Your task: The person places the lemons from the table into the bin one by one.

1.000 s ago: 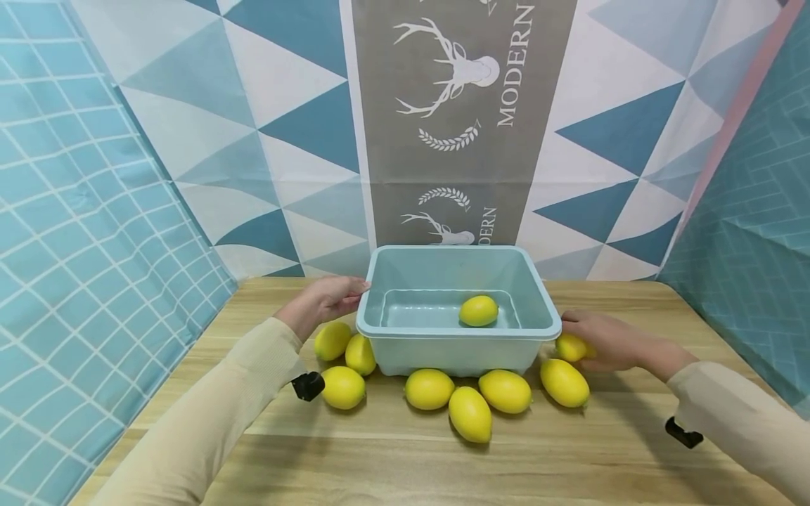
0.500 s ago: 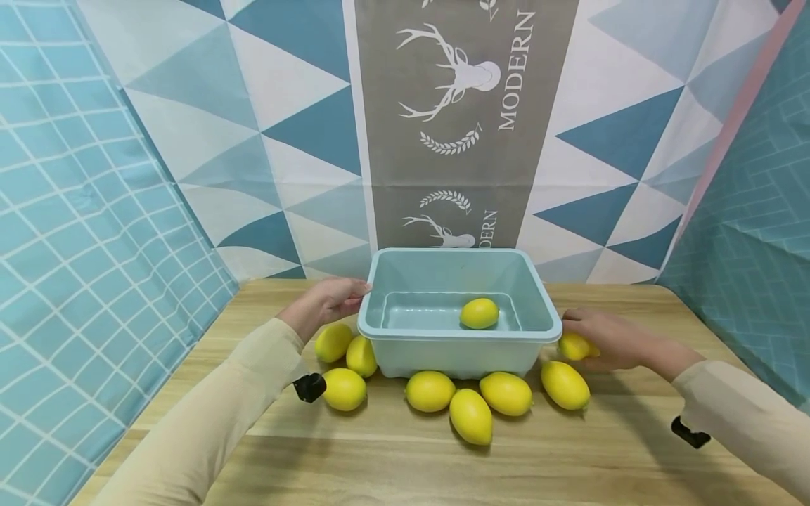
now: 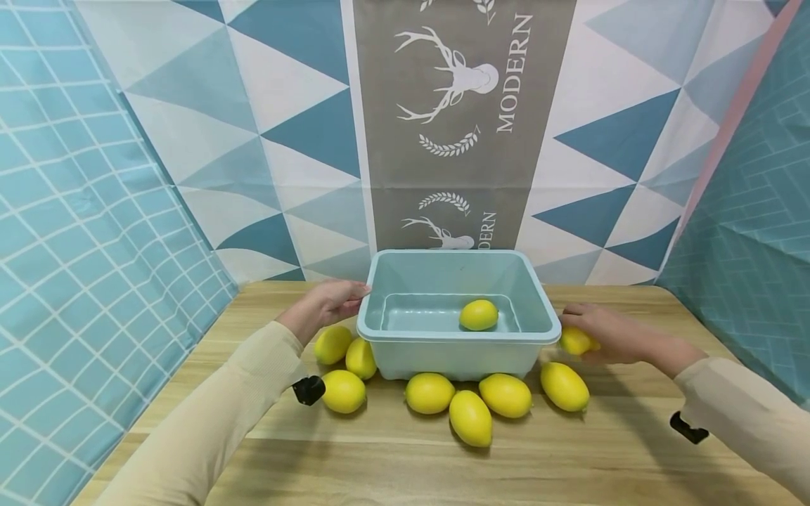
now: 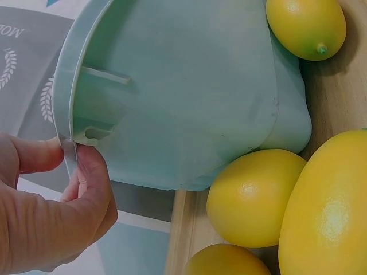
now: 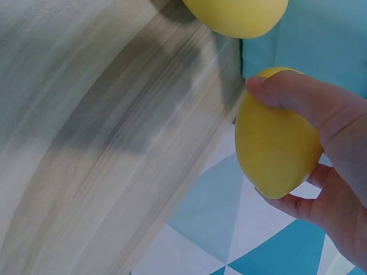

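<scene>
Head view: my bin (image 3: 443,357) stands upright on the table (image 3: 392,467), with 1 inner lemon (image 3: 479,315) lying on its floor, right of centre.
Left hand (image 3: 324,302): pinching the rim (image 4: 64,109) at the bin's left end, thumb against fingers, as the left wrist view shows.
Right hand (image 3: 614,336): grasping 1 lemon, my thumb over it and my fingers round the other side.
Held lemon (image 5: 275,143): outside the bin, just beside its right end; I cannot tell whether it touches the wall or clears the table.
Right lemon (image 3: 564,386): 1, on the table, nearer me than the held lemon.
Front lemons (image 3: 470,418): 3, close together before the bin.
Left lemons (image 3: 343,391): 3, clustered by the bin's left end.
Slip risk: the held lemon looks smooth and tapers, so squeezing too near its tip could shoot it out of my fingers and send it rolling.
Bump risk: my right hand is so near the bin that a careless swing left could knock the rim and jar the lemon loose.
Tilt risk: lifting with my left pinch could tip the bin and roll the inner lemon.
Push risk: dragging the bin towards me could shove the front lemons and scatter them.
</scene>
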{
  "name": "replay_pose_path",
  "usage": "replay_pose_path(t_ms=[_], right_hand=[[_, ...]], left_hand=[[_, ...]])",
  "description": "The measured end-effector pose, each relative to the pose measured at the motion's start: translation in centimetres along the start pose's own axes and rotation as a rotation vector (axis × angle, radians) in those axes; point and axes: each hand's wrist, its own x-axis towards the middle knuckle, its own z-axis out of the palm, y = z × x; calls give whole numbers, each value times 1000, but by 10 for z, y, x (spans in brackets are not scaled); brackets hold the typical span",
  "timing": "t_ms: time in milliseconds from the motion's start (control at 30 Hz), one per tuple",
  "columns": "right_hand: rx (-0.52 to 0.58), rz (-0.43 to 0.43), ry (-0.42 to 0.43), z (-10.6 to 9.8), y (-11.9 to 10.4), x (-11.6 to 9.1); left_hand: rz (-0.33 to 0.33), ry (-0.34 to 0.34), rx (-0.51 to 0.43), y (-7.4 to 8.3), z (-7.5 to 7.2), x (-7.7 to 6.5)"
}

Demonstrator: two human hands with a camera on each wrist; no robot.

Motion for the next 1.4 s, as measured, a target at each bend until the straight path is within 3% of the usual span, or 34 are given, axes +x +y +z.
replay_pose_path(t_ms=[1400], right_hand=[[-27, 99, -58, -40, 0, 15]], left_hand=[[0, -11, 17, 0, -1, 1]])
